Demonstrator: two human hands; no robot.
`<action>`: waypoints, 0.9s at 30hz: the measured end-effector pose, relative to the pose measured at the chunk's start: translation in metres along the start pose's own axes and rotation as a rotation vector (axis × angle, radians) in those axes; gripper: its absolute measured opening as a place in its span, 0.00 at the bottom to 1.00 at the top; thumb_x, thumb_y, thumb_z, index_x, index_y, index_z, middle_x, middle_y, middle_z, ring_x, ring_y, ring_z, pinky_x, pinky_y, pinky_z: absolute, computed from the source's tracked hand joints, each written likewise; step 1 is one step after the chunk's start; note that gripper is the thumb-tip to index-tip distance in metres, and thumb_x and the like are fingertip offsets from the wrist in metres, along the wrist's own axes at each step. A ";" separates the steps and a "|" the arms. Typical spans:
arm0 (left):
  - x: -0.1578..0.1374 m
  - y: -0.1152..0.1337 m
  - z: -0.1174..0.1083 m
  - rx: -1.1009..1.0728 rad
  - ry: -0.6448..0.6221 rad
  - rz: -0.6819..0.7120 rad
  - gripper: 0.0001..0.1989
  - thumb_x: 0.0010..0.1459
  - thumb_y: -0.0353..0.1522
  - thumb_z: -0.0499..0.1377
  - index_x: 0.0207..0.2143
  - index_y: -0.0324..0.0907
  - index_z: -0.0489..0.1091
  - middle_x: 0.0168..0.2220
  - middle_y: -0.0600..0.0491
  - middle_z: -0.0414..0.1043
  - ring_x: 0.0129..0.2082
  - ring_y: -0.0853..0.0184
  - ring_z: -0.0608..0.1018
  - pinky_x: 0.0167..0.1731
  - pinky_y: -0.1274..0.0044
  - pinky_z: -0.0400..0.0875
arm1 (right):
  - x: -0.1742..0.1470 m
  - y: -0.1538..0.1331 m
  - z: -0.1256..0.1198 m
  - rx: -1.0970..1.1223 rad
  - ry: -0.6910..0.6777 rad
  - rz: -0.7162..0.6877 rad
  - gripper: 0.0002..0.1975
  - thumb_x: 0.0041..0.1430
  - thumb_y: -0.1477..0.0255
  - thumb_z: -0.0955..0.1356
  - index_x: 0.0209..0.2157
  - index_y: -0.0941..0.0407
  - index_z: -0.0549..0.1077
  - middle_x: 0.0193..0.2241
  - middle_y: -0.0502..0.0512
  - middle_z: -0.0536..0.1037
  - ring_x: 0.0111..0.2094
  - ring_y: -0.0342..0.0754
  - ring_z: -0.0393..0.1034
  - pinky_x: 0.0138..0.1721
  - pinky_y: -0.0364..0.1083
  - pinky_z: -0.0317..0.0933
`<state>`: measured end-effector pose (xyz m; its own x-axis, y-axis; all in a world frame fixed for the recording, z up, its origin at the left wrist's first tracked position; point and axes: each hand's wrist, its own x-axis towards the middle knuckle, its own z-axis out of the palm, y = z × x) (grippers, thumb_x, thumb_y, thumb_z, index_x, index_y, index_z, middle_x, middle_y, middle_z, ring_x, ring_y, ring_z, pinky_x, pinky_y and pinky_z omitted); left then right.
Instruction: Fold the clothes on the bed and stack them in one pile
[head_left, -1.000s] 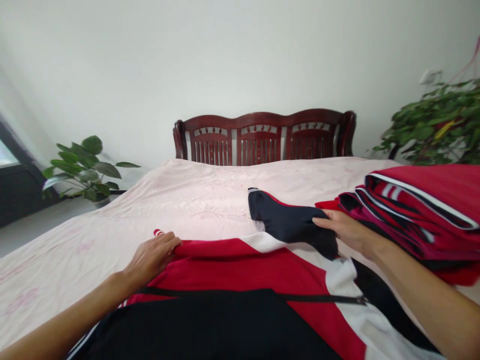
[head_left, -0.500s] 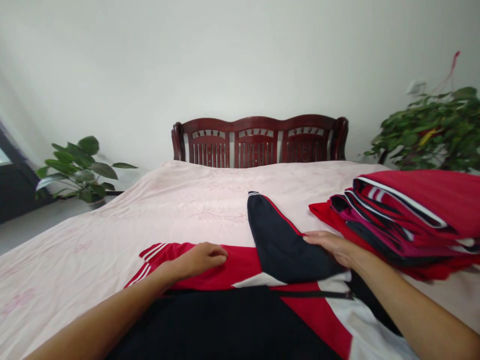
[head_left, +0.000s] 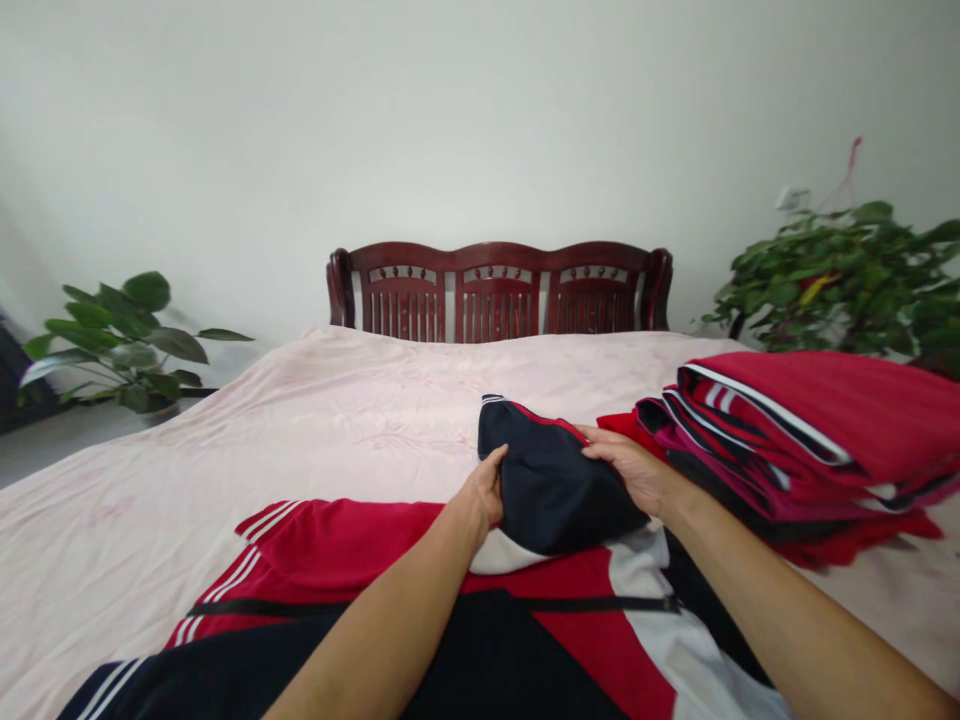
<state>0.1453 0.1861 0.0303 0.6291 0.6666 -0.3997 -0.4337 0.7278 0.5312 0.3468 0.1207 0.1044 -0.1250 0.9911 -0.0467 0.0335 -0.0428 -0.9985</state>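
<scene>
A track jacket (head_left: 345, 545) in red, navy and white lies spread on the bed, with white stripes at its hem and a dark zip across it. Its navy sleeve (head_left: 562, 490), edged with red piping, is lifted a little between my two hands. My left hand (head_left: 484, 492) pinches the sleeve's left edge, thumb on top. On the other side my right hand (head_left: 622, 465) grips the sleeve by its red-piped edge. The striped cuff points away from me, toward the headboard. Some fingers of both hands are hidden under the cloth.
At the right a stack of folded red and navy clothes (head_left: 847, 420) stands close to my right forearm. A pale pink sheet (head_left: 360, 420) covers the bed, and a dark wooden headboard (head_left: 499, 290) rises behind. Potted plants (head_left: 135, 340) flank the bed.
My left hand has moved right, from over the red cloth to the sleeve, and now grips it. The sleeve is bunched and raised between both hands. The view has shifted slightly right.
</scene>
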 end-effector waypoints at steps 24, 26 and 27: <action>-0.130 -0.010 -0.073 0.055 -0.007 0.173 0.23 0.65 0.44 0.49 0.42 0.38 0.76 0.40 0.43 0.81 0.49 0.57 0.80 0.57 0.63 0.69 | -0.008 0.047 -0.010 -0.457 -0.159 0.198 0.10 0.46 0.65 0.72 0.28 0.58 0.76 0.23 0.49 0.78 0.24 0.42 0.67 0.26 0.40 0.59; -0.133 0.008 -0.063 0.026 0.043 0.244 0.18 0.66 0.36 0.50 0.40 0.36 0.76 0.35 0.46 0.82 0.42 0.61 0.82 0.56 0.68 0.70 | -0.011 0.044 -0.010 -0.503 -0.126 0.172 0.10 0.45 0.64 0.72 0.26 0.57 0.74 0.20 0.47 0.75 0.23 0.41 0.65 0.24 0.40 0.56; -0.139 0.017 -0.057 -0.008 0.057 0.318 0.16 0.66 0.33 0.50 0.40 0.36 0.76 0.35 0.47 0.82 0.41 0.63 0.83 0.55 0.70 0.70 | -0.012 0.041 -0.011 -0.527 -0.106 0.163 0.10 0.45 0.64 0.72 0.25 0.57 0.73 0.19 0.47 0.73 0.22 0.41 0.63 0.24 0.40 0.54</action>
<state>0.0134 0.1151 0.0527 0.4239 0.8689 -0.2556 -0.6080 0.4822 0.6307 0.3605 0.1088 0.0641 -0.1747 0.9576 -0.2289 0.5479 -0.0986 -0.8307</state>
